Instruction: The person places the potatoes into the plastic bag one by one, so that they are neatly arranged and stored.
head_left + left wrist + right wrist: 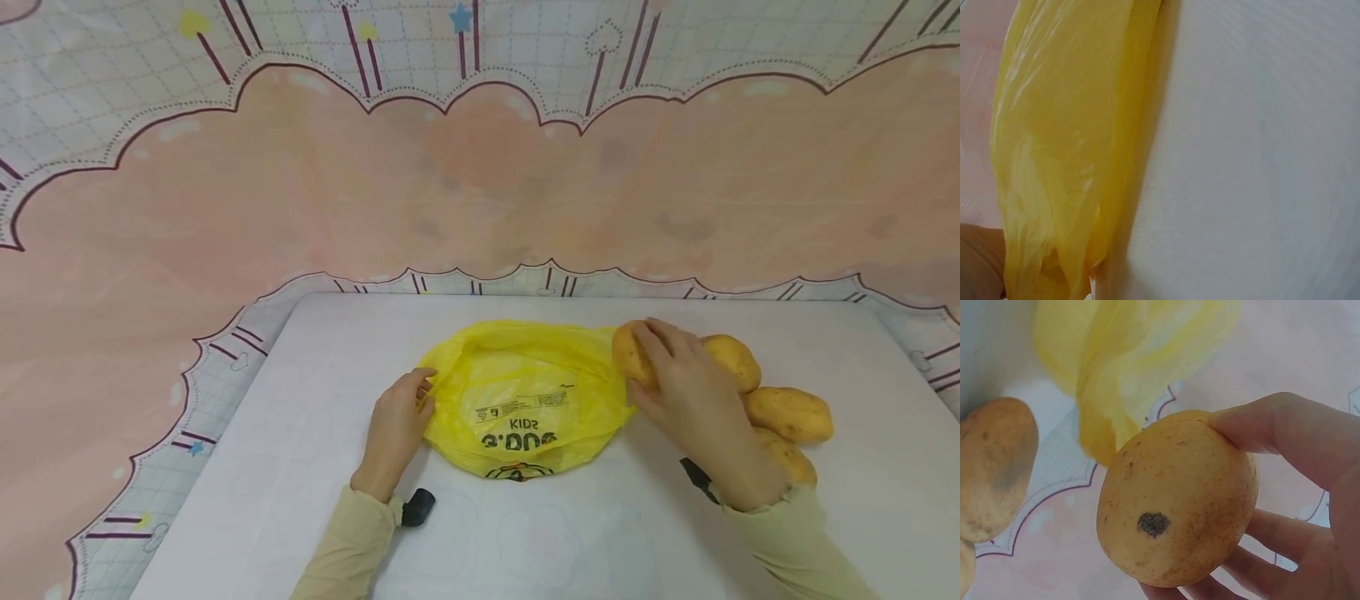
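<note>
A yellow plastic bag (525, 400) with dark print stands with its mouth spread wide in the middle of the white table. My left hand (397, 425) pinches the bag's left rim between thumb and fingers; in the left wrist view the bag's side (1066, 125) hangs in folds from the grip. My right hand (690, 400) holds a potato (632, 354) at the bag's right rim. In the right wrist view thumb and fingers wrap this potato (1179, 500), which has a dark spot on its skin.
Right of the bag several potatoes (791, 414) lie close together on the white table (300, 350), partly behind my right hand and wrist. A patterned cloth (465, 183) with a scalloped print hangs behind the table. Black wrist cameras (418, 507) sit at the sleeves.
</note>
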Available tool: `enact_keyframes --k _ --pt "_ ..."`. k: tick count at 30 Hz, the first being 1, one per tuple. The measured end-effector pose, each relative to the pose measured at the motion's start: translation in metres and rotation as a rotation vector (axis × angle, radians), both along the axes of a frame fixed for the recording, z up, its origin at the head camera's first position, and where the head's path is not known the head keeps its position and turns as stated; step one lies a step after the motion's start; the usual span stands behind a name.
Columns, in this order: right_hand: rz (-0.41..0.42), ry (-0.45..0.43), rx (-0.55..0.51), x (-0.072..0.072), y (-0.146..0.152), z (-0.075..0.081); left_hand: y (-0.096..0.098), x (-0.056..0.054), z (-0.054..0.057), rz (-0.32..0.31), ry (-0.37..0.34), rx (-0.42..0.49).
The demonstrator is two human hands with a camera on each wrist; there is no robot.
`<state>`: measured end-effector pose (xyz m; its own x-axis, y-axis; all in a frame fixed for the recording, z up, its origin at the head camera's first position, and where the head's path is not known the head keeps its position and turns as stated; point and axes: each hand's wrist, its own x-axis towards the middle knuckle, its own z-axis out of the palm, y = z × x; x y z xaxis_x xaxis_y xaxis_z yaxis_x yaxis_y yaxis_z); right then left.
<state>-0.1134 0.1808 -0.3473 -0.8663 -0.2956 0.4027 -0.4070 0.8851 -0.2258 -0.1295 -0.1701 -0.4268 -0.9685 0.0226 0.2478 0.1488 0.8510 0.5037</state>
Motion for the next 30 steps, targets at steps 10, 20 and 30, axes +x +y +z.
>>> enact_keyframes --k 10,20,30 --pt "0.04 -0.041 0.005 -0.002 -0.017 -0.001 0.0 0.0 -0.001 0.003 0.003 -0.001" --pt "0.051 -0.083 0.016 -0.005 -0.034 -0.004 0.0 0.0 -0.003 0.001 0.014 0.003" --pt "0.077 -0.079 0.013 -0.008 -0.05 -0.007 -0.001 0.001 -0.003 0.007 -0.003 0.015"
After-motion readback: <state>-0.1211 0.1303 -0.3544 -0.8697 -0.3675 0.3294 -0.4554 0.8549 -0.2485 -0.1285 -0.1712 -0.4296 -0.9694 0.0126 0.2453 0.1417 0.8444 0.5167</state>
